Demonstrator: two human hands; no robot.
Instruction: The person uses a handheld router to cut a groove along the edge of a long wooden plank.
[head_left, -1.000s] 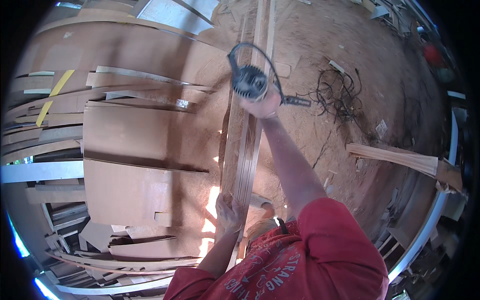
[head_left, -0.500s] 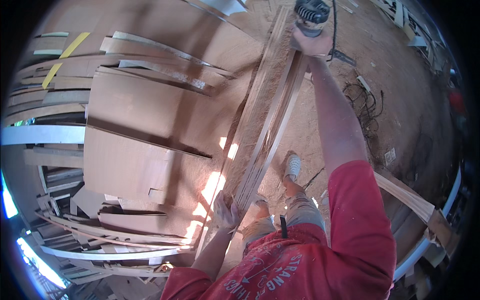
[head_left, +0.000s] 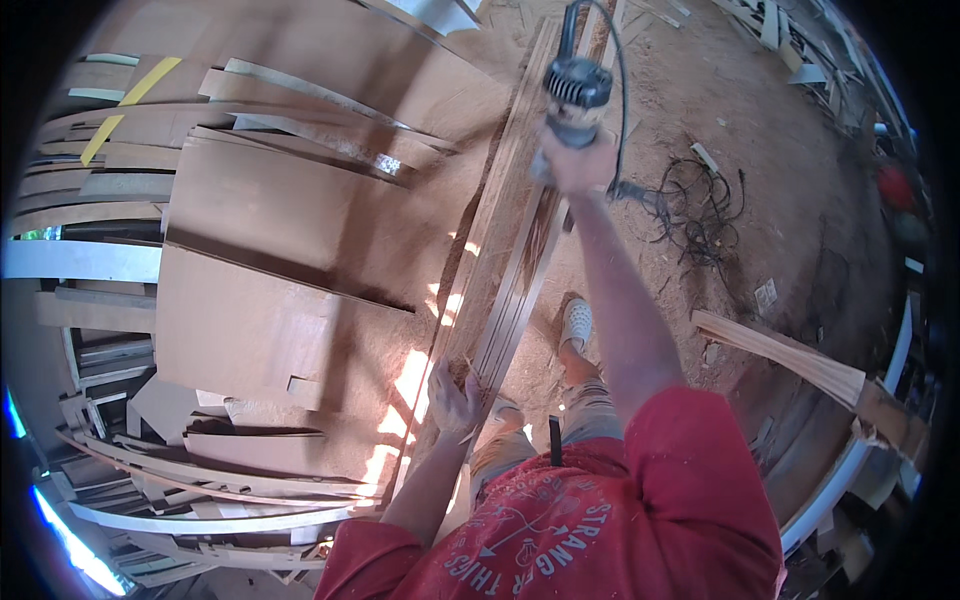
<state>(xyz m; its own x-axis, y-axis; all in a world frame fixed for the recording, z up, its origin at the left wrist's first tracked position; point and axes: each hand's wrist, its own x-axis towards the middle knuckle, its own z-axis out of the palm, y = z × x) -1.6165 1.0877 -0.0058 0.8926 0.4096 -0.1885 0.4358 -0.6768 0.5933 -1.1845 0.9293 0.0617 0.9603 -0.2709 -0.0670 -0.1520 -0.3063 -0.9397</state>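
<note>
My right hand (head_left: 585,165) is wrapped around the body of a corded trim router (head_left: 578,85) with a black vented top and a grey base. The router sits on a long grooved wooden strip (head_left: 513,300), toward its far part; its bit is hidden. At the near end, my left hand (head_left: 455,402) grips the same strip by its side, fingers curled at the edge. The strip lies lengthwise on a long, dusty wooden bench plank (head_left: 478,270). A black cord (head_left: 624,90) loops down from the router's top past my right wrist.
Large brown sheet panels (head_left: 250,325) and stacked boards lie to the left. Tangled black cables (head_left: 700,215) rest on the sawdust-covered floor at right. A bundle of wooden strips (head_left: 785,355) juts in from the right. My shoe (head_left: 577,322) is beside the bench.
My right hand has drawn the router nearer along the strip, down and slightly left in view. My left hand stays at the near end.
</note>
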